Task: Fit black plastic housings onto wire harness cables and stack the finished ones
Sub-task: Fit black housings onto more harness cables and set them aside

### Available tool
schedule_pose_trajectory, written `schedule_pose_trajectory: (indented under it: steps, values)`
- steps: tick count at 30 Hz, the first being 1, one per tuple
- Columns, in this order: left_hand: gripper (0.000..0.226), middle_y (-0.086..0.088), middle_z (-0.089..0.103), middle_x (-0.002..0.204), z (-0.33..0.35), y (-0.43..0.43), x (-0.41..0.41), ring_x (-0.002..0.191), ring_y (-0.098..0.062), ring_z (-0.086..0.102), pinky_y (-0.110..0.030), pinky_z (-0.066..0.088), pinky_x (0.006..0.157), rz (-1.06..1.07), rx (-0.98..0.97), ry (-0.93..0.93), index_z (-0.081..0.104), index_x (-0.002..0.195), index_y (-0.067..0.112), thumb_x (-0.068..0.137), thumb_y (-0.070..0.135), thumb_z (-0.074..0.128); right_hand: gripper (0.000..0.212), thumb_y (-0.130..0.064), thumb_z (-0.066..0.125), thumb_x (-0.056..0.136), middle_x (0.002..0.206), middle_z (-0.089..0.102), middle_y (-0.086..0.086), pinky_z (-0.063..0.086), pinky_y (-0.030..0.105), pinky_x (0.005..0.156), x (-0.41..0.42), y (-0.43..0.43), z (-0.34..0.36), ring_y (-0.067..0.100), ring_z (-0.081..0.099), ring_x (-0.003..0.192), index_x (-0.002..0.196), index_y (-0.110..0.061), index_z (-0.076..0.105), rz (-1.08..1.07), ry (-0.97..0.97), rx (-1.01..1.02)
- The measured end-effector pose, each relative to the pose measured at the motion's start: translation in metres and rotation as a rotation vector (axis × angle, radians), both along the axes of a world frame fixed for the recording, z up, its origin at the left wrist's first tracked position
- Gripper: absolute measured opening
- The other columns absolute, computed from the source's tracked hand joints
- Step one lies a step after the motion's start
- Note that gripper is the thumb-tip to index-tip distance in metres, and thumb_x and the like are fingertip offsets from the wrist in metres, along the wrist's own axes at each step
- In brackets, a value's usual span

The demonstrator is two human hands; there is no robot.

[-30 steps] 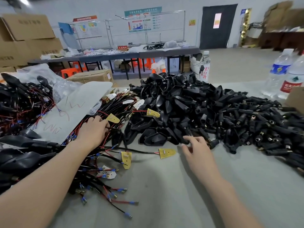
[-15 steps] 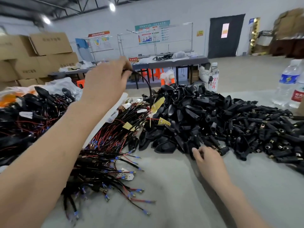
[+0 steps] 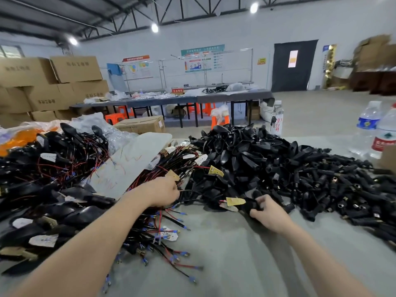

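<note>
My left hand (image 3: 163, 194) is closed on a thin black harness cable (image 3: 192, 190) at the near edge of a tangle of black and red wire harnesses (image 3: 162, 224). The cable runs right to a small yellow board (image 3: 235, 201). My right hand (image 3: 265, 211) grips a black plastic housing (image 3: 249, 205) right beside that board. A big heap of black housings (image 3: 246, 151) rises behind both hands. Finished harnesses with housings (image 3: 42, 200) are piled at the left.
Small black connector sleeves (image 3: 334, 189) spread across the right of the grey table (image 3: 231, 254). Two water bottles (image 3: 368, 127) and a cardboard box corner (image 3: 389, 157) stand at far right. A white sheet (image 3: 132, 161) lies between the harness piles.
My left hand came down from a raised position to table level with a cable. My right hand took hold of a housing at the heap's front edge. The view tilted upward.
</note>
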State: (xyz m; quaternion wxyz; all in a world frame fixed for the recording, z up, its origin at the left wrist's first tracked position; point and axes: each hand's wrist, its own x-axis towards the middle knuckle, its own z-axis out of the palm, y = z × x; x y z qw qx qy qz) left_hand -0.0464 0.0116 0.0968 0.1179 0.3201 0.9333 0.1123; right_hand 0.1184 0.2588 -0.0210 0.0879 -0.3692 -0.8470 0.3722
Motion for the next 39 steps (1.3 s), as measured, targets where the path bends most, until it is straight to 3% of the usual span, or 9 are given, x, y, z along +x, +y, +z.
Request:
schedule_pose_trajectory:
  steps: [4,8,12,14,18,29,33,36,39]
  values:
    - [0.021,0.001,0.045,0.053,-0.018,0.007,-0.008,0.037,-0.011,0.03,-0.015,0.022,0.038,0.384,0.749,-0.342,0.067,0.093,0.01,0.098,0.016,0.047,0.038,-0.032,0.066,0.089,0.102,0.06,-0.008,0.042,0.019,0.059,0.032,-0.006,-0.002,0.008,0.058,0.082,0.117,-0.019,0.043,-0.046,0.127,-0.177]
    - [0.009,0.0,0.045,0.056,-0.043,0.019,0.011,0.038,-0.011,0.031,-0.016,0.022,0.039,0.384,0.697,-0.584,0.06,0.096,0.011,0.096,0.015,0.052,0.023,-0.017,0.059,0.094,0.093,0.071,0.005,0.041,0.017,0.044,0.065,-0.02,0.0,0.011,0.059,0.06,0.117,-0.018,0.052,-0.116,0.375,-0.515]
    - [0.012,0.006,0.037,0.047,-0.05,0.031,0.019,0.033,-0.006,0.026,-0.015,0.017,0.034,0.446,1.117,-0.808,0.056,0.099,0.013,0.101,0.017,0.045,0.024,-0.003,0.051,0.092,0.08,0.06,0.011,0.046,0.027,0.044,0.085,-0.034,-0.008,0.02,0.055,0.062,0.11,-0.014,0.063,-0.195,0.654,-0.879]
    - [0.018,0.006,0.036,0.048,-0.061,0.034,0.031,0.036,-0.008,0.024,-0.016,0.016,0.038,0.389,1.004,-0.743,0.06,0.099,0.013,0.102,0.019,0.043,0.025,0.002,0.047,0.097,0.076,0.061,0.011,0.049,0.029,0.045,0.09,-0.035,-0.009,0.021,0.062,0.061,0.11,-0.011,0.065,-0.192,0.735,-0.933]
    - [0.024,0.009,0.051,0.053,-0.086,0.037,0.058,0.044,-0.009,0.042,-0.028,0.032,0.047,0.129,0.652,-0.135,0.066,0.091,0.018,0.101,0.026,0.045,0.026,0.001,0.047,0.099,0.077,0.07,0.006,0.048,0.024,0.043,0.092,-0.029,-0.012,0.016,0.065,0.063,0.112,-0.01,0.067,-0.22,0.806,-0.957]
    - [0.022,0.003,0.048,0.056,-0.116,0.076,0.115,0.04,-0.007,0.041,-0.017,0.035,0.037,0.397,1.587,-1.303,0.055,0.093,0.015,0.106,0.025,0.04,0.025,-0.023,0.053,0.094,0.089,0.073,0.009,0.05,0.027,0.055,0.088,-0.021,-0.004,0.017,0.07,0.068,0.092,-0.006,0.071,-0.207,0.891,-1.295]
    - [0.02,-0.001,0.054,0.062,-0.126,0.082,0.13,0.048,-0.011,0.05,-0.02,0.046,0.046,0.327,1.599,-1.36,0.054,0.092,0.015,0.104,0.026,0.042,0.031,-0.018,0.058,0.089,0.106,0.069,0.014,0.058,0.034,0.072,0.082,-0.027,-0.01,0.021,0.07,0.074,0.116,-0.005,0.066,-0.226,0.934,-1.421]
    - [0.019,-0.004,0.057,0.064,-0.129,0.086,0.135,0.052,-0.013,0.054,-0.024,0.05,0.049,0.299,1.589,-1.318,0.053,0.094,0.013,0.105,0.024,0.041,0.045,-0.009,0.055,0.088,0.115,0.059,0.016,0.036,0.038,0.111,0.078,-0.031,-0.015,0.025,0.053,0.099,0.133,-0.008,0.059,-0.28,0.964,-1.489]
    - [0.021,-0.006,0.061,0.065,-0.13,0.089,0.134,0.054,-0.015,0.058,-0.026,0.052,0.051,0.299,1.556,-1.214,0.052,0.093,0.011,0.107,0.022,0.039,0.046,-0.005,0.054,0.088,0.115,0.049,0.015,0.028,0.031,0.106,0.078,-0.031,-0.018,0.027,0.04,0.106,0.134,-0.003,0.057,-0.283,0.977,-1.567]
